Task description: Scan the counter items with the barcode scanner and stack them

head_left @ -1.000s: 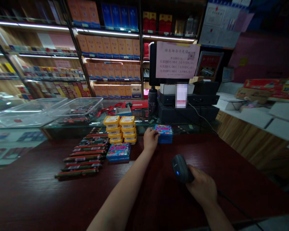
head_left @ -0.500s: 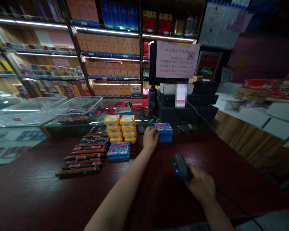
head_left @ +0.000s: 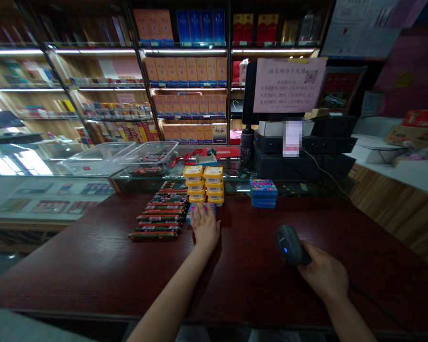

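Observation:
My left hand rests over a blue box with pink lettering, hiding most of it. Its fingers reach across the top, a little apart, and the thumb sticks out to the right. Directly behind are two stacks of yellow-lidded tubs. Left of the hand, dark slim packets with red edges lie in a long row. My right hand is closed around the handle of a black barcode scanner with a blue light, held above the table. A stack of similar blue boxes stands farther back, between the hands.
The dark red wooden table meets a glass counter bearing clear plastic trays. A monitor with a pink sign stands at the back right, above black equipment. The scanner's cable trails to the right. Lit shelves hold boxed goods.
My left hand has moved from the right-hand blue stack leftward onto the blue box in front of the tubs. My right hand still holds the scanner. The view has turned left.

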### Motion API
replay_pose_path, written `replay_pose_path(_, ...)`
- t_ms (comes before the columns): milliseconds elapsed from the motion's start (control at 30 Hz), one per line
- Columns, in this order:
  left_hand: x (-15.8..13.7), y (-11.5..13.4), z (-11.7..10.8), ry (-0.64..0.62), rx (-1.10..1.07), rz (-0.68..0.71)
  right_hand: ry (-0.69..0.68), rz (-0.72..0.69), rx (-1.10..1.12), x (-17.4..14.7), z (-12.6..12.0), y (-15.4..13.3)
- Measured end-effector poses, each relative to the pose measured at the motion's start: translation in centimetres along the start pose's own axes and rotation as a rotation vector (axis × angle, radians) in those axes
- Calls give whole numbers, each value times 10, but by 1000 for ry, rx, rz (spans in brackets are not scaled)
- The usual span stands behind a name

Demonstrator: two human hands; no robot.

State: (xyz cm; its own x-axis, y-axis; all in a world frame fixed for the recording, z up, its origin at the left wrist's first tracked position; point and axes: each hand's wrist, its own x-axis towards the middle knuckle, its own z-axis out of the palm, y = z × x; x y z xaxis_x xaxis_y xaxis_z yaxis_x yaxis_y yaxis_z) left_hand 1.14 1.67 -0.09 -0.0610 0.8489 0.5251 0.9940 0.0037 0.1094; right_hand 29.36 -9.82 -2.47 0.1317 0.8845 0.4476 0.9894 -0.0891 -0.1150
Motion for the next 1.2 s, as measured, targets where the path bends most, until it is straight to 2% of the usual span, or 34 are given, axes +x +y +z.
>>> replay_pose_path(133, -4, -14, 12, -49, -28, -29, -50, 46, -21, 0, -2, -3)
replay_pose_path(267, -3, -26, 14, -11, -167, 61, -72, 60, -22, 0, -2, -4)
replay_pose_path(433, -5, -27, -1, 98, -327, 225, -37, 53, -34, -1, 0, -4)
replay_pose_path(567, -9, -17, -20, 156, -463, 242, -27, 29, -18, -3, 3, -2)
replay_pose_path(667, -10, -11, -21, 174, -700, 151, -53, 0, 0, -3, 4, -1)
replay_pose_path(767, -10, -5, -9, 139, -1060, -98, -93, -24, 34, 0, 3, 1)
replay_pose_path(867, -10, 2, 4, -68, -1513, -322, -193, 22, 122, 7, -3, -1)
replay_pose_path(967, -11, 8, 11, -232, -1839, -416, -229, 63, 428, 14, -15, -10)
replay_pose_path(1067, -13, 10, 15, -302, -1945, -451, -221, 53, 826, 16, -29, -25)
replay_pose_path(1200, -16, 10, 19, -312, -1947, -466, -226, 68, 1047, 14, -48, -45)
